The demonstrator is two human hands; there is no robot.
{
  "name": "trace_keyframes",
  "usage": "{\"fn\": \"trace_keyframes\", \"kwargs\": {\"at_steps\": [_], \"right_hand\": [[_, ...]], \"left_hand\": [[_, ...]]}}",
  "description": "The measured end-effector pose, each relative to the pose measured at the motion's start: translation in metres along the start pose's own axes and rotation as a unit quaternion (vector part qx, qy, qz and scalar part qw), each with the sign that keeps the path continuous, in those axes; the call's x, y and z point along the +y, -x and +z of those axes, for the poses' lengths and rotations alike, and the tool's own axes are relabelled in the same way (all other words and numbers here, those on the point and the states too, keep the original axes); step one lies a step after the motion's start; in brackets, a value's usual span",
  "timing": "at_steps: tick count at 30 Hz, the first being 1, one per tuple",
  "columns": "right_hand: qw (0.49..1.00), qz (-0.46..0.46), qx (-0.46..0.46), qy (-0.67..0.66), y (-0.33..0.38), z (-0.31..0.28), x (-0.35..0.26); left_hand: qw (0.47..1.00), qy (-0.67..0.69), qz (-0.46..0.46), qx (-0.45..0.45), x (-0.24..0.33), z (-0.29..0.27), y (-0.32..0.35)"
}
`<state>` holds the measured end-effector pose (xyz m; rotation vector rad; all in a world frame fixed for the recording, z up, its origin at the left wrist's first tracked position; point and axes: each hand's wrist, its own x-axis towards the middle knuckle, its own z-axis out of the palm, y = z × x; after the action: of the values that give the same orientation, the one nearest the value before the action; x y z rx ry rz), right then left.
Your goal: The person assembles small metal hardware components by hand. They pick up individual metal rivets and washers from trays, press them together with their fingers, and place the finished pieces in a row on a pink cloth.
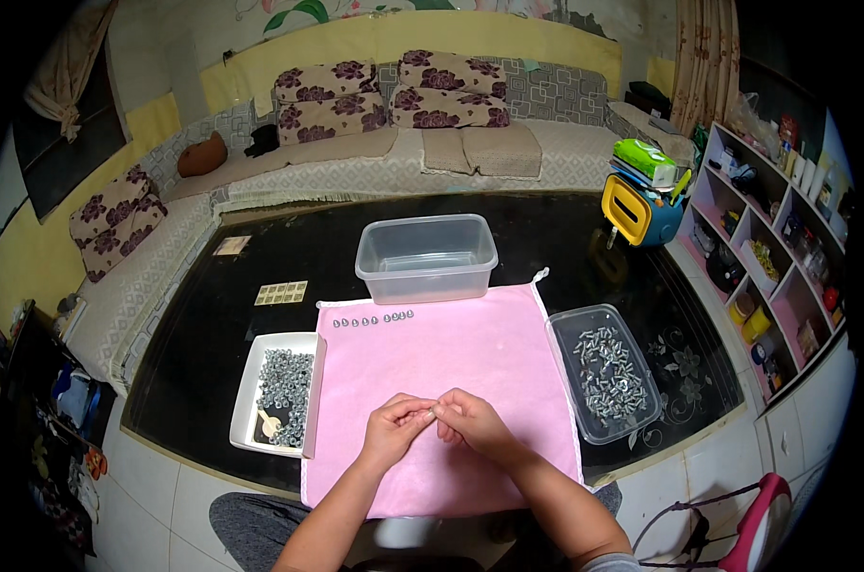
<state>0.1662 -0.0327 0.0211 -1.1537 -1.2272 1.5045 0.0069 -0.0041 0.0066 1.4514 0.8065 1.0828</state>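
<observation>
Over the pink cloth (394,367), my left hand (396,426) and my right hand (470,421) meet fingertip to fingertip, both closed in a pinch. Whatever sits between the fingers is too small and too covered to make out. Farther back on the cloth lies a row of several small silver metal pieces (373,319). Left of the cloth, a white box (244,405) holds many small rounded silver pieces (285,377) like nuts, with a small wooden scoop (270,422) among them. To the right, a shallow clear plastic tray (653,419) contains many short silver screws (608,377).
A clear plastic tub (427,284) stands at the cloth's far edge on the black table (537,224). Farther right are a yellow and blue holder (630,210) with a green packet (644,162) on top, and a shelf unit (751,234). A patterned sofa (327,176) lines the back.
</observation>
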Motion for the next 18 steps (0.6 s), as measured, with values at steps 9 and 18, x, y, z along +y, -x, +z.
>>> {"fn": "trace_keyframes", "kwargs": {"at_steps": [9, 18], "right_hand": [[1.000, 0.002, 0.000, 0.003, 0.0003, -0.0011, 0.0019], [1.000, 0.003, 0.024, -0.004, 0.0014, 0.0018, -0.0006]], "left_hand": [[1.000, -0.028, 0.007, -0.003, -0.0081, -0.0026, -0.0002], [1.000, 0.011, -0.006, -0.004, -0.0014, -0.0009, 0.0001]]}}
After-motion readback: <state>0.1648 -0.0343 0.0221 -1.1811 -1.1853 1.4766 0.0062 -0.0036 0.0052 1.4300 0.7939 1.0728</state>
